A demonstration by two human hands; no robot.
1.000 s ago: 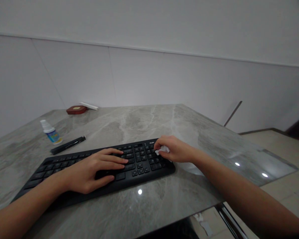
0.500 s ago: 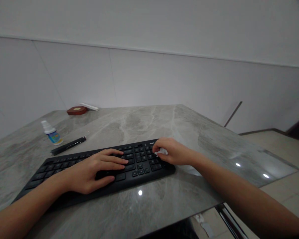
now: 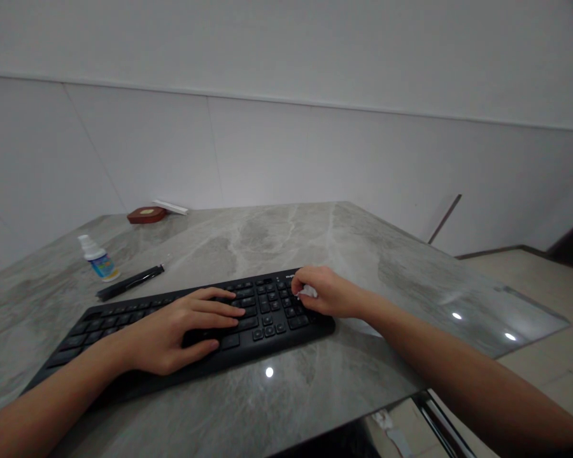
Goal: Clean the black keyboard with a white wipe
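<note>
A black keyboard (image 3: 248, 336) lies slantwise on the grey marble-patterned table. My left hand (image 3: 181, 327) rests flat across its middle keys, fingers stretched to the right and spread. At the number pad on the keyboard's right end, my right hand (image 3: 322, 291) is closed on a crumpled white tissue (image 3: 307, 291). Part of the tissue shows between thumb and fingers, touching or just over the keys; the rest is hidden in the hand. Keys under my left hand are covered from sight.
Behind the keyboard on the left are a long black packet (image 3: 131, 282) and a white-capped spray bottle (image 3: 99, 257). A reddish-brown case (image 3: 146, 215) and a white strip (image 3: 170, 207) lie by the wall. The table (image 3: 277, 242) ends at the right above a tiled floor.
Both hands hold nearly the same places. My right hand with the tissue has shifted very slightly over the number pad, and the view has tilted a little.
</note>
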